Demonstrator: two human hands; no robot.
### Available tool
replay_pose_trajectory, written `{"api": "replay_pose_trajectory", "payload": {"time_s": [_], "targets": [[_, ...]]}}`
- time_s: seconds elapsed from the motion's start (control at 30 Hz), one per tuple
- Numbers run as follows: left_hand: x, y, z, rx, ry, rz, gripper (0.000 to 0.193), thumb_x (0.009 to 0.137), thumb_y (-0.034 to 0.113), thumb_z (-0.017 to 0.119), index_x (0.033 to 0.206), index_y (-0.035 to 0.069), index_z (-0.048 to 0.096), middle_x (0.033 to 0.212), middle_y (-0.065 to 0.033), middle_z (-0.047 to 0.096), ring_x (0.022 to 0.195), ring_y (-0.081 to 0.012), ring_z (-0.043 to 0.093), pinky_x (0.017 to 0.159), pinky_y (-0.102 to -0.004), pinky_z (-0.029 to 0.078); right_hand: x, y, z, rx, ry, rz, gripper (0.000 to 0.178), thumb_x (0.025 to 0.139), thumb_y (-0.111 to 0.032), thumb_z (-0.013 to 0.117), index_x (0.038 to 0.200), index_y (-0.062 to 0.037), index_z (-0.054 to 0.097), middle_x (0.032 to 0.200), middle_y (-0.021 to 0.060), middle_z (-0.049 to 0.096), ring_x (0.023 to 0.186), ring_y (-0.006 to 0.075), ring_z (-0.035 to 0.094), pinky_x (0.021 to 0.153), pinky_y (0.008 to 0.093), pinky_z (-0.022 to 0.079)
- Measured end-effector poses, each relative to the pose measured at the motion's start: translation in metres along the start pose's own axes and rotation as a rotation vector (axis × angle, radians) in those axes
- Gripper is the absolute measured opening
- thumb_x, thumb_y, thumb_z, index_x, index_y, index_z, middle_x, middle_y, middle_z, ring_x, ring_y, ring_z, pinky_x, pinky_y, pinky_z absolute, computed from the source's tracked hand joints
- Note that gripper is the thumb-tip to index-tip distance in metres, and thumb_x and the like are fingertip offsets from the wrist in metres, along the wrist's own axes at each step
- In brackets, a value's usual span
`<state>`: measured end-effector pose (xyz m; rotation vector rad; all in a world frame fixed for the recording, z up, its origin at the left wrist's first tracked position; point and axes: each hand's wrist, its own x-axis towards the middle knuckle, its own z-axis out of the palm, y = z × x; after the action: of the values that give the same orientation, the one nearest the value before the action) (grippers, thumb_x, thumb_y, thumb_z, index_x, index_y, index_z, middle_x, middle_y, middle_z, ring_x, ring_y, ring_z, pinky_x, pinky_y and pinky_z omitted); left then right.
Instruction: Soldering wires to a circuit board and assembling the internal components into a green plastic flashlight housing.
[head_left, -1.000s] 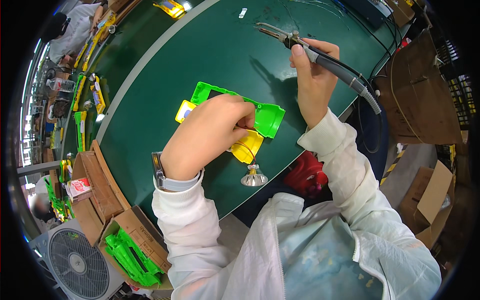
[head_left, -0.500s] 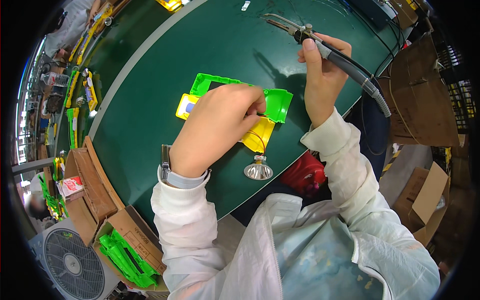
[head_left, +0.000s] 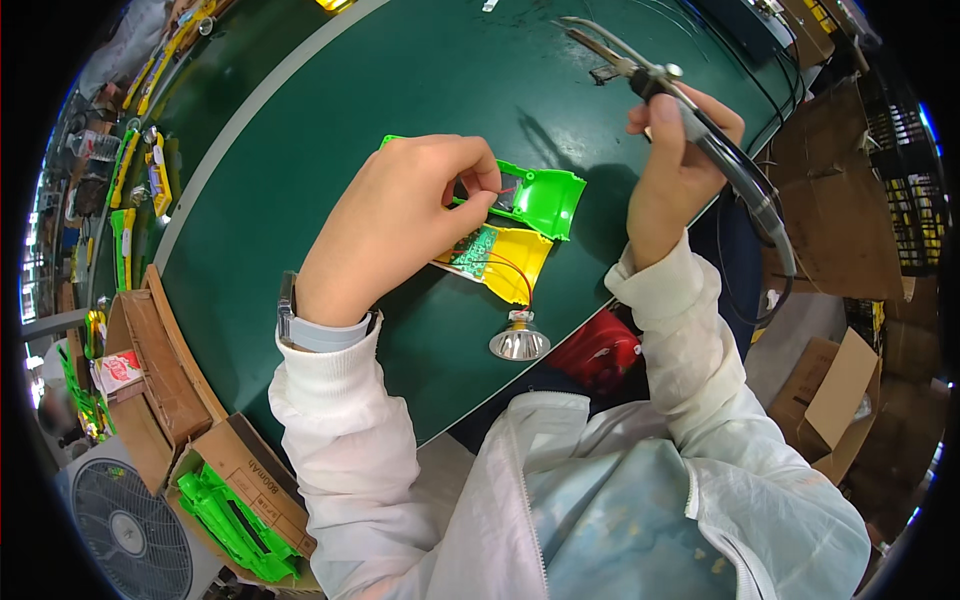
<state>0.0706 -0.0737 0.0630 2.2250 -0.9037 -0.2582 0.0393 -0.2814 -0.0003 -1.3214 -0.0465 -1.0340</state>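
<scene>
My left hand [head_left: 400, 210] is closed in a pinch above the green plastic casing half [head_left: 550, 203], and a thin red wire shows at its fingertips. Below them lies a yellow casing half [head_left: 522, 265] with a green circuit board [head_left: 478, 250] in it, partly under the hand. Red and black wires run from the board to a round reflector lamp [head_left: 520, 340] near the table edge. Raised at the right, my right hand [head_left: 680, 165] grips a soldering iron [head_left: 640, 78] with a thin metal tube along it; its tip points up and left, away from the casings.
The green table [head_left: 300, 130] has a pale metal rim on the left. A carton of green casings [head_left: 235, 520] stands at lower left beside a grey fan [head_left: 130, 535]. Cartons [head_left: 830, 400] stand at right, and a red glossy object [head_left: 597, 352] sits below the table edge.
My left hand has moved left and slightly up from the yellow half to the green half, uncovering the circuit board. My right hand has shifted right and slightly down with the soldering iron.
</scene>
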Motion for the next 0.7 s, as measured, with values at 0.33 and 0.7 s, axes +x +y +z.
{"api": "replay_pose_trajectory", "payload": {"time_s": [0.33,0.7], "targets": [[-0.002,-0.008,0.003,0.042,-0.001,-0.029,0.009,0.077,0.006,0.061,0.08,-0.002,0.064,0.076,-0.0129,0.064,0.077,-0.0288,0.063,0.071,-0.0392,0.049,0.011,-0.009,-0.027,-0.019,0.012,-0.108,0.023,0.082,-0.012,0.067,0.092,-0.0021,0.049,0.075,0.008,0.056,0.053,0.0106,0.049,0.046,0.0226,0.039],[-0.005,-0.019,0.012,0.01,0.073,0.032,0.011,0.082,0.008,0.067,0.084,-0.002,0.066,0.071,-0.0078,0.057,0.065,-0.0176,0.054,0.062,-0.0303,0.042,0.007,-0.026,-0.036,-0.022,-0.433,0.025,0.041,0.08,-0.03,0.078,0.09,-0.005,0.047,0.07,0.0073,0.055,0.057,0.0131,0.048,0.056,0.0274,0.043]]}}
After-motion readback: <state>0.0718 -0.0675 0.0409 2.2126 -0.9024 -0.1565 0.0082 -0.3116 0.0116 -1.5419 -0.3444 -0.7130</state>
